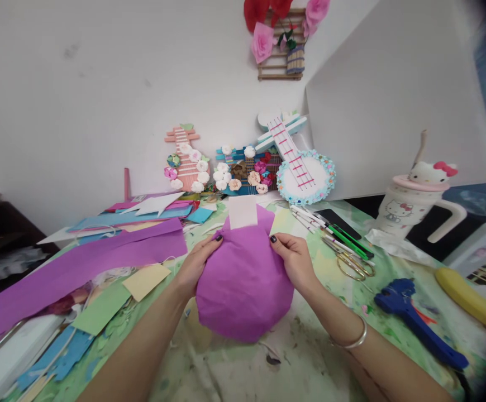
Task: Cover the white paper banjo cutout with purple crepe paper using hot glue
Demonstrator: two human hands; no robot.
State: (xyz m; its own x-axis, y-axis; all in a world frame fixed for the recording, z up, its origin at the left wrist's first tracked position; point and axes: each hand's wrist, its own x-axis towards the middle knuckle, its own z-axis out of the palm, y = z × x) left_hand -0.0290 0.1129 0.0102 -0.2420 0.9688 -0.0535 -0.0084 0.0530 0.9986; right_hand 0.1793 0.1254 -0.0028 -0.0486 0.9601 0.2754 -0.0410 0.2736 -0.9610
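Note:
A round craft piece wrapped in purple paper [245, 285] is held up in front of me, with a pale square tab [243, 212] sticking up at its top. My left hand [199, 262] grips its upper left edge, the thumb lying on the front. On the opposite side my right hand [295, 259] pinches the upper right edge, thumb also in front. The fingers behind the paper are hidden. Purple paper [267, 218] also shows behind the tab.
Left: a long purple paper strip [113, 254] and coloured sheets. Right: gold-handled scissors [354, 265], a green cutter [347, 240], a blue glue gun [419, 318], a banana [471, 298] and a white tumbler [410, 209]. Flower-decorated instrument models, including a white banjo shape [310, 176], stand at the wall.

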